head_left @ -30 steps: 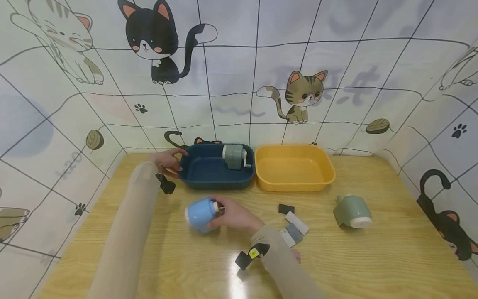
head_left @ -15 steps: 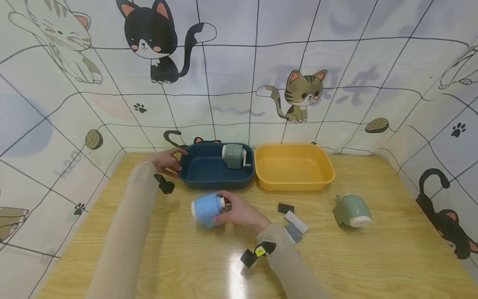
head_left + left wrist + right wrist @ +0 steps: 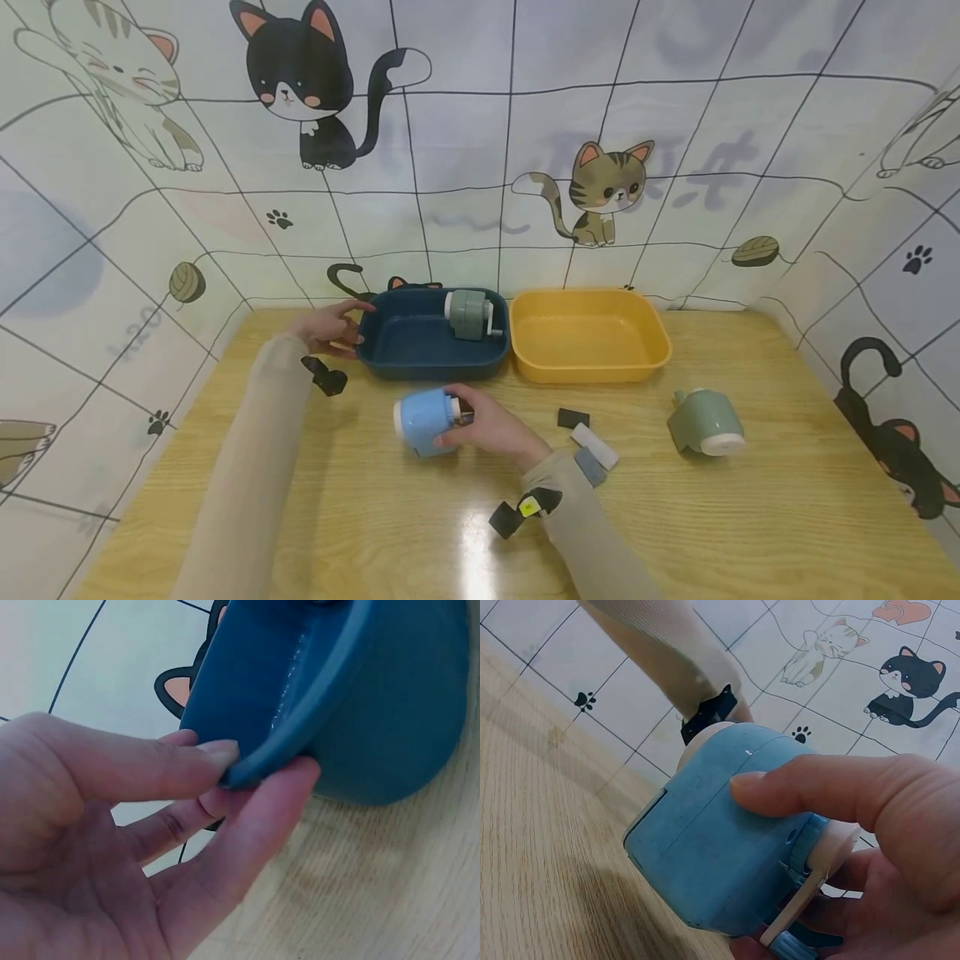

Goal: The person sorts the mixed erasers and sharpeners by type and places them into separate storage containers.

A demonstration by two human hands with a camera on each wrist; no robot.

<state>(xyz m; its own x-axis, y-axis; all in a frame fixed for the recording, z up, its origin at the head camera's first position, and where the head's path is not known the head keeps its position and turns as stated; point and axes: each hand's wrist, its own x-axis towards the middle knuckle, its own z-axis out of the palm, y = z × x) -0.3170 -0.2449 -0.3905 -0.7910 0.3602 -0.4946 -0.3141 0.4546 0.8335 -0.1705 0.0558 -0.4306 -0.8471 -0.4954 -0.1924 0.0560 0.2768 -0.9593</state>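
Note:
My left hand pinches the left rim of a dark blue bin; in the left wrist view the thumb lies over the rim and a finger presses from outside. A light blue crank pencil sharpener lies sideways in the grip of my right hand, in front of the bin. In the right wrist view its white crank arm points toward the palm, and the thumb rests on the blue body. Inside the bin, at its right end, sits a grey-green crank pencil sharpener.
A yellow bin stands right beside the blue one. Several small eraser-like blocks, including a black one and a white one, lie right of my right hand. Another green sharpener lies farther right. A cat-print sheet rises behind the table.
My right hand has shifted the light blue pencil sharpener a little to the right and slightly toward the bin. The left hand keeps its hold on the bin's rim.

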